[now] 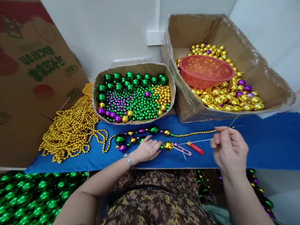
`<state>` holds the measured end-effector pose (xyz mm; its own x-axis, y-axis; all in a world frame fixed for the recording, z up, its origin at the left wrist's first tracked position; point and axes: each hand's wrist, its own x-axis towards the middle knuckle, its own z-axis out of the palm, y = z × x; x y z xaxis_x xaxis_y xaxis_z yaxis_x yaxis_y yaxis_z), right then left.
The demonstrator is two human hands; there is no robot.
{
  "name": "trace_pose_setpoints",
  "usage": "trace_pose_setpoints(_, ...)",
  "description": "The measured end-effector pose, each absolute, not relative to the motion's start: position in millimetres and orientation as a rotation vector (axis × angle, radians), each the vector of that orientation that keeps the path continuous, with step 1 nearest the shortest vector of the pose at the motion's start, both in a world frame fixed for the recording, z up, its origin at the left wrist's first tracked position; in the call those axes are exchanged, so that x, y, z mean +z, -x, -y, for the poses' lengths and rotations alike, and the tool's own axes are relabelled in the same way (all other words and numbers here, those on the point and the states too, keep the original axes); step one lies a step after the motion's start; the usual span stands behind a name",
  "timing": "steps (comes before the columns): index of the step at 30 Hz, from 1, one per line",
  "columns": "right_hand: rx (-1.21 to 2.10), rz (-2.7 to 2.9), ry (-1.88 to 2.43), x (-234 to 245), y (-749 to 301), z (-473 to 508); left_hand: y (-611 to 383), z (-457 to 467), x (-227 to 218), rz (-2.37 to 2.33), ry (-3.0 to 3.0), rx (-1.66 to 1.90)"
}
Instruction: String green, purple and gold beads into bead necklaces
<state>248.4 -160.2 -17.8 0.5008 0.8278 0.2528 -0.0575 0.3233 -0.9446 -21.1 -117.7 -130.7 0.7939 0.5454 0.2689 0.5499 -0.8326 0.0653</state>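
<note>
My left hand [147, 149] rests on the blue cloth [270, 141], fingers pinched by a gold bead [168, 146] on a thin thread. Just above it lies a strand [141, 133] of large green, purple and gold beads joined to a fine gold bead chain [192, 134]. My right hand [229, 148] is raised and closed, pinching the thread or a thin needle at its end. Between the hands lie pink thread snips [182, 150] and a red lighter [196, 148].
A heap of gold bead chains [69, 130] lies at the left. A cardboard tray [97, 76] holds green, purple and gold beads. A big box [266, 83] holds gold balls and a red basket [206, 71]. Green bead strands [25, 207] fill the lower left.
</note>
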Motion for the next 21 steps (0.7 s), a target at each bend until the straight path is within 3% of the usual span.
trace_pose_setpoints(8,0.463,0.743,1.045,-11.3,-269.3,156.6,72.5,101.2,-117.5,0.976,2.899,-0.126)
trace_pose_setpoints(12,0.506,0.815,1.075,-17.9,-253.9,157.0,79.8,103.5,-93.0,1.104,2.934,-0.095)
trace_pose_setpoints(17,0.603,1.081,1.192,-38.6,-232.4,159.3,64.8,79.2,-37.5,1.283,3.135,-0.552)
trace_pose_setpoints(21,0.625,1.257,1.256,-49.5,-226.3,159.1,51.3,7.7,-0.4,1.667,2.758,-1.050)
